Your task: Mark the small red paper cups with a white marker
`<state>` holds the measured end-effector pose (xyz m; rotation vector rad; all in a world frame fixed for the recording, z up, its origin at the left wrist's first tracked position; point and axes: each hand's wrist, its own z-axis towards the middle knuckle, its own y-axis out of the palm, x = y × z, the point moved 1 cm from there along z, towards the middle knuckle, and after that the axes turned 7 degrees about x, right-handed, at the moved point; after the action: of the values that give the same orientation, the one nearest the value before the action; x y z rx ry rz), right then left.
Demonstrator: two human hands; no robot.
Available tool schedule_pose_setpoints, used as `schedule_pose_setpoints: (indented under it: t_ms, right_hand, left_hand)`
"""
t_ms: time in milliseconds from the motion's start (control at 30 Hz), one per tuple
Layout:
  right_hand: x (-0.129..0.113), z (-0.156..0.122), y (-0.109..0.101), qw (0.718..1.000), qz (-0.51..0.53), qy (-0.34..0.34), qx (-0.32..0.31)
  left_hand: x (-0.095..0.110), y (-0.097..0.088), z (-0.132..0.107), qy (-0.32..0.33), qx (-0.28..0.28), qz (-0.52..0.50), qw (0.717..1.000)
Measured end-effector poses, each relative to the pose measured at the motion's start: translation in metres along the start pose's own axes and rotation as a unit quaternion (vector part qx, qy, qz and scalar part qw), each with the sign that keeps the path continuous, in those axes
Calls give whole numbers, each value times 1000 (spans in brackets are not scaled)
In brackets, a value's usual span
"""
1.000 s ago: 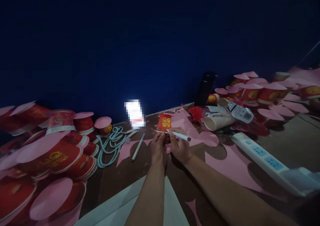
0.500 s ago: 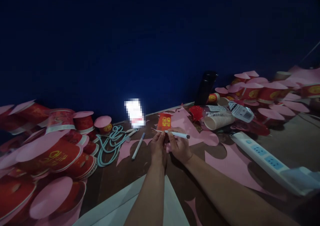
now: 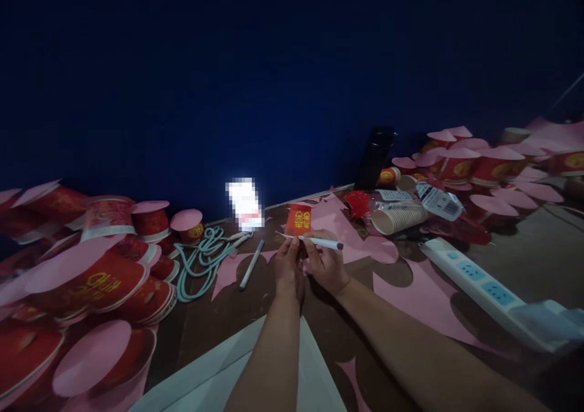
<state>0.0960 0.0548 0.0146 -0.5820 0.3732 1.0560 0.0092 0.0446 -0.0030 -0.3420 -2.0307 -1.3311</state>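
Observation:
My left hand (image 3: 288, 265) is closed on the rim of a small red paper cup (image 3: 298, 220) with gold characters, held upside down over the brown table (image 3: 219, 321). My right hand (image 3: 326, 265) grips a white pen (image 3: 322, 242) laid across the cup's lower edge, its dark tip pointing right. Both hands meet at the middle of the view, above pink paper scraps (image 3: 337, 220).
Red cups capped with pink paper discs (image 3: 91, 290) are heaped at the left, and more of them (image 3: 460, 162) at the back right. A teal cable (image 3: 201, 260), a second pen (image 3: 252, 265), a sleeve of plain cups (image 3: 399, 218), a black bottle (image 3: 376, 156) and a white power strip (image 3: 479, 287) lie around.
The cup and pen have sunk slightly and shifted a little left; the pen now lies flatter across the cup's edge. Both hands keep their hold.

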Motion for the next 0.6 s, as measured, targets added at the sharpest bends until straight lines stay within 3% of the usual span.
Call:
schedule_pose_setpoints:
  t_ms: [267,600]
  right_hand:
    - [3,-2,-1,999,3,7,31]
    - [3,-3,-1,1000,-8,4,12]
  left_hand:
    - [2,-2,2,-10,27,-35,999]
    - [2,-1,1,4,16,-33,999]
